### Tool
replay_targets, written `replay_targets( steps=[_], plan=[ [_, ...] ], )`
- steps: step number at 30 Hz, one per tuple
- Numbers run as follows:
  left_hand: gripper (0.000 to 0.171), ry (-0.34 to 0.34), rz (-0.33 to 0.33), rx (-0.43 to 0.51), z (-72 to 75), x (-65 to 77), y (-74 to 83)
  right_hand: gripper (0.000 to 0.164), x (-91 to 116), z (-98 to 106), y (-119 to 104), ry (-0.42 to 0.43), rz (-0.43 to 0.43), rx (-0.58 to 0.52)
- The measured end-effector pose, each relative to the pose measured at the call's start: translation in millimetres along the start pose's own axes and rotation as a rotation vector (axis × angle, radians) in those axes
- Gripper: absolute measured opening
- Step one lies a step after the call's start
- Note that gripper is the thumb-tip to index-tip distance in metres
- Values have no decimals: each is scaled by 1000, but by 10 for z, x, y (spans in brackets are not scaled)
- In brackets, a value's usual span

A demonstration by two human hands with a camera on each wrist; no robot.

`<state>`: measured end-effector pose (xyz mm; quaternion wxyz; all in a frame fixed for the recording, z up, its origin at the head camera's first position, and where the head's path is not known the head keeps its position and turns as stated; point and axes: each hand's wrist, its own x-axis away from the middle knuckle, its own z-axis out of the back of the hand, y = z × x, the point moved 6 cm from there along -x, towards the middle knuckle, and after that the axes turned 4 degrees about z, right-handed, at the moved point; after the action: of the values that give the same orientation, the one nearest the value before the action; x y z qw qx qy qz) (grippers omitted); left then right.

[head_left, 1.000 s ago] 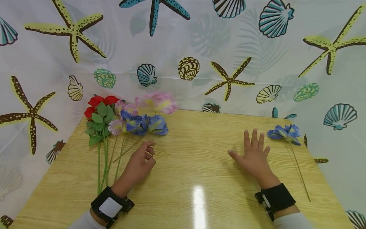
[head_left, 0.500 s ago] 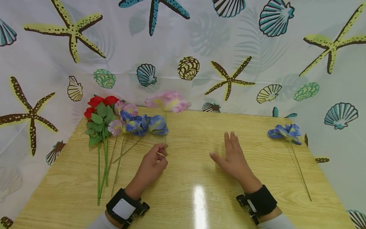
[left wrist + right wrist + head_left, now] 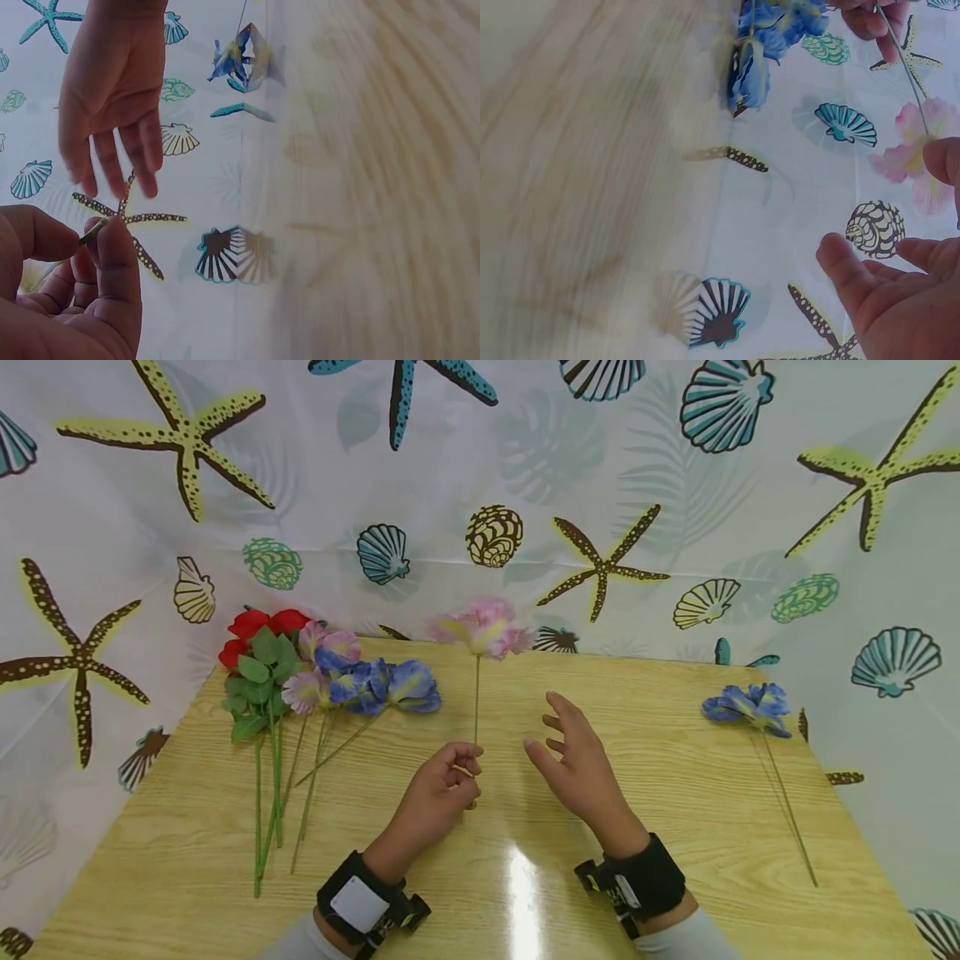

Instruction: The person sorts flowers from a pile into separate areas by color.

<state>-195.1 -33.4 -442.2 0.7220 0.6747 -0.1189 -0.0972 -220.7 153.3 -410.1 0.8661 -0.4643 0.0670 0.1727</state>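
Pink flower [image 3: 483, 628]: bloom ahead of gap between hands, clear of table [image 3: 165, 843]. Left hand [image 3: 442, 785] pinches stem [image 3: 477, 702], thumb against curled fingers. Right hand [image 3: 577, 764] near stem, not touching; fingers loosely bent and parted, nothing held. Change: left hand carried flower rightward, right hand came inward; stem judged within easy reach of both. Left of left hand: red roses [image 3: 249, 625], blue flowers [image 3: 408, 687]. Right of right hand: lone blue flower [image 3: 750, 706].
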Motion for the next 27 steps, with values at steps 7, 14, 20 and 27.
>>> replay_targets(
  steps=[7,14,20,27],
  plan=[
    [31,-56,-30,8,-129,28,39,59,-67,-40,-172,45,47,-109],
    [32,-134,-4,-24,-272,107,195,49,-70,-9,-478,79,41,-183],
    [33,-172,0,-40,-363,164,331,41,-90,-35,-305,122,78,-188],
    [36,-174,-20,-50,-421,94,136,36,-41,28,-577,116,50,-271]
  ],
)
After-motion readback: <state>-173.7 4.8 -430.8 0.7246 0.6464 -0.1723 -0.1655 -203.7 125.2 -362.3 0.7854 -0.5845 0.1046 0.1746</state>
